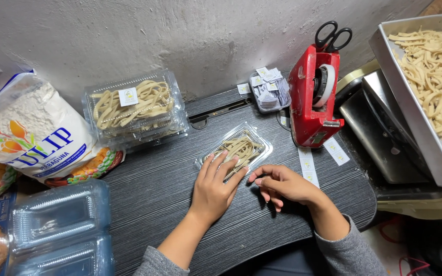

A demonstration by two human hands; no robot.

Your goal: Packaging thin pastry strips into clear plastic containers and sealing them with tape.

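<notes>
A dark wood-grain desk [170,204] stands against a rough grey wall, and near its middle lies a clear clamshell box of noodle strips [239,149]. The left hand [215,188] presses flat on the box's near corner, fingers spread — the right hand [282,185] rests just beside it, fingers loosely curled, holding nothing. A red tape dispenser [313,102] sits by the desk's right edge — a stack of filled boxes [134,110] at the back.

A red tape dispenser [313,102] stands by the wall with black scissors [333,36] tucked behind it. A white tray of loose noodle strips [436,76] sits at right; a flour bag [29,133] and stacked filled clamshells [134,107] sit at left, empty ones [60,230] nearer.
</notes>
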